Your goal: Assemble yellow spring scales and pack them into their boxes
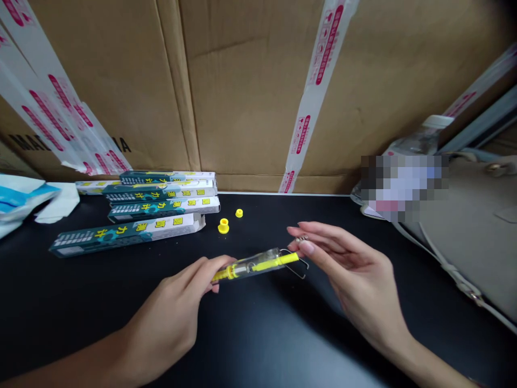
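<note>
Left grip (181, 299) closed round tube (264, 261); right grip (359, 275) pinches spring (301, 238). Caps (223, 228), boxes (129, 235) beyond left grip; bag (472, 215) right of right.

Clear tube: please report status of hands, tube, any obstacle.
Left hand holding clear tube. Right hand pinching small metal piece. Yellow rod protruding from tube. Two yellow caps beyond, apart from hands.

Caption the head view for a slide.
Left hand holds a clear tube, right hand pinches a small metal piece; two yellow caps and several boxes lie beyond.
</note>
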Tool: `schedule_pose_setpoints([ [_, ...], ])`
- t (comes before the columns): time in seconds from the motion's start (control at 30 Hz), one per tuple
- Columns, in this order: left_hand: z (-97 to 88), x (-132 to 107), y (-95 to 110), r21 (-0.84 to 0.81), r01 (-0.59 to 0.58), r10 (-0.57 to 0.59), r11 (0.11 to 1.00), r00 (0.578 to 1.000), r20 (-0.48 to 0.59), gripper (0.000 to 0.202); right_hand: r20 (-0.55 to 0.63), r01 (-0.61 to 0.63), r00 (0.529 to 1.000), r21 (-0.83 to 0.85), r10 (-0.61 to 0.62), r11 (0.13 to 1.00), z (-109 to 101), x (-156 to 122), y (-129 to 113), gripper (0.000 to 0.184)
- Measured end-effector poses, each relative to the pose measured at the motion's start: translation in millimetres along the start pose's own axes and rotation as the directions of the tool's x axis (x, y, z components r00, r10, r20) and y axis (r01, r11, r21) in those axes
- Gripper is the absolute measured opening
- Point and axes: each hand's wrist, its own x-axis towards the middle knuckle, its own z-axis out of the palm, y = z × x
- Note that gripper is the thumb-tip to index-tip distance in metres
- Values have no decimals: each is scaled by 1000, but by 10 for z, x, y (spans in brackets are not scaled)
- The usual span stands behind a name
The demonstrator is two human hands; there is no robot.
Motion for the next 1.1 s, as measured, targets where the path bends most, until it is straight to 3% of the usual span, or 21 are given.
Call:
schedule_pose_setpoints([
  [0.43, 30, 28, -3, 239, -66, 77, 969, 996, -36, 73, 19, 117, 993, -122, -116, 986, 12, -92, -27, 12],
  [0.73, 56, 47, 49, 431, -73, 94, 899, 995, -26, 69, 107, 281, 959, -291, -261, 915, -24, -109, -11, 24],
  [0.87, 57, 63, 53, 442, -70, 94, 894, 995, -32, 65, 133, 253, 966, -343, -220, 905, -25, -97, 22, 22],
  [1.0, 72, 66, 40, 442, -58, 88, 895, 995, -47, 66, 104, 178, 983, -288, -154, 941, 5, -89, 73, 21],
  [1.1, 102, 43, 18, 432, -27, 56, 902, 997, -55, 70, 120, 193, 979, -305, -164, 932, 17, -72, 74, 15],
])
